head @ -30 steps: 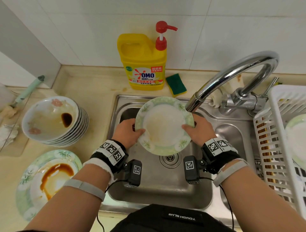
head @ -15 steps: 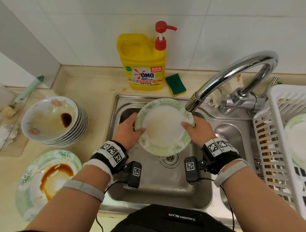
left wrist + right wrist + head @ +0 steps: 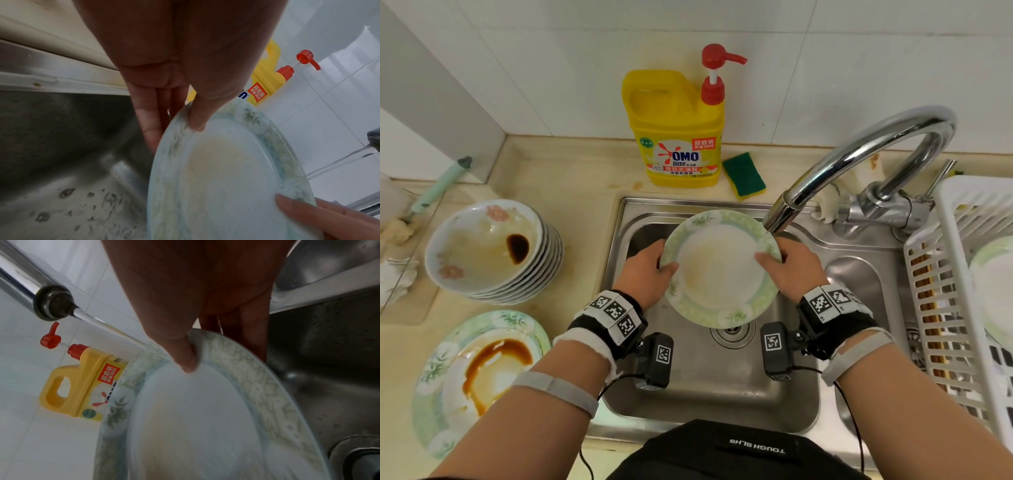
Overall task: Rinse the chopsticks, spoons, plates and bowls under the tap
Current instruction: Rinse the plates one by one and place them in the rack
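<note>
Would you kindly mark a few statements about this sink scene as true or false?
1. Both hands hold the plate over the sink. True: left hand and right hand grip opposite rims.
2. The tap is off. False: the right wrist view shows a stream hitting the plate's rim.
3. The sponge lies in the sink. False: it lies on the counter beside the soap bottle.
4. The stacked bowls are still dirty. True: dark sauce sits in the top one.

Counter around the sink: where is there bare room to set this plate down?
Bare counter lies between the bowl stack and the detergent bottle. The left front is crowded by the stained plate; the rack fills the right.
</note>
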The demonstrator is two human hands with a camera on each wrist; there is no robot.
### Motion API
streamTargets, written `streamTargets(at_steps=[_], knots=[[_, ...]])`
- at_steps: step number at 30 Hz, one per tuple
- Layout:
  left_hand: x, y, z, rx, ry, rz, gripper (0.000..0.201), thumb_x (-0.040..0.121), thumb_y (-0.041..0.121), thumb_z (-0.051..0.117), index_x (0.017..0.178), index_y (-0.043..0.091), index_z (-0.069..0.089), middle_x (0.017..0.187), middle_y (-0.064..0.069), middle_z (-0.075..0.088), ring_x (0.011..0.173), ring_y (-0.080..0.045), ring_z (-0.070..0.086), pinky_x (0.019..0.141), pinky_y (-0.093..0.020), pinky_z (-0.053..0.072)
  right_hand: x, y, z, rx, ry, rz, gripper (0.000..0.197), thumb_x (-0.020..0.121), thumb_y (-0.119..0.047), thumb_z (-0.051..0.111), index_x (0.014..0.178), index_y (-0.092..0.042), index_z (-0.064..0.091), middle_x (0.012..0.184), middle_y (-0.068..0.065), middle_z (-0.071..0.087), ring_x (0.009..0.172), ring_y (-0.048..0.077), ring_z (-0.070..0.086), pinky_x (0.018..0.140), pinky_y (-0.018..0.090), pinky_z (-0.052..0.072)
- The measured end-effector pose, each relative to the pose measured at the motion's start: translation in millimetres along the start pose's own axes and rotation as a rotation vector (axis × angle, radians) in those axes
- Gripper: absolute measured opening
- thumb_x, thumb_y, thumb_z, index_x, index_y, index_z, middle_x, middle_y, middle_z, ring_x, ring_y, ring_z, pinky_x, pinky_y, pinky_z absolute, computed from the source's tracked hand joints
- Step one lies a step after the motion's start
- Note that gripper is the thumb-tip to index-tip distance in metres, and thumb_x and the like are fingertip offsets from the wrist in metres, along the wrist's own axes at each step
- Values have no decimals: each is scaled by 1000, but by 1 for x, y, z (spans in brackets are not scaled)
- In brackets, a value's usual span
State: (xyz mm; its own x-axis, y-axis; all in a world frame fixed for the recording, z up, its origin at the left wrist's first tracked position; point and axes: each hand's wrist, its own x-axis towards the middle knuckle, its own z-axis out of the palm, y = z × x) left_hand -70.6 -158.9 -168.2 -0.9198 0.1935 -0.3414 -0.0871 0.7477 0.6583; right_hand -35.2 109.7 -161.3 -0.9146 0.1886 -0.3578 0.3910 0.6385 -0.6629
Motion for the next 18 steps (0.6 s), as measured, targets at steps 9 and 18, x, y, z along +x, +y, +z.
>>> streamTargets(at_steps=[9,18], knots=[[-2,3,1,-65,-45,3,20,96,25,65,110,24,52,100,2,66,90,-17,66,71,-32,56,2,4,1,-91,-12,10,37,101,-47,53,93,-13,68,86,1,68,87,26,63,77,35,47],[0,1,-1,-105,-3,-26,10,92,22,72,101,21,69,96,4,74,90,-13,69,87,-38,59,0,5,0,96,-31,-45,34,96,-17,61,130,-22,58,103,-9,66,102,24,62,86,33,47]])
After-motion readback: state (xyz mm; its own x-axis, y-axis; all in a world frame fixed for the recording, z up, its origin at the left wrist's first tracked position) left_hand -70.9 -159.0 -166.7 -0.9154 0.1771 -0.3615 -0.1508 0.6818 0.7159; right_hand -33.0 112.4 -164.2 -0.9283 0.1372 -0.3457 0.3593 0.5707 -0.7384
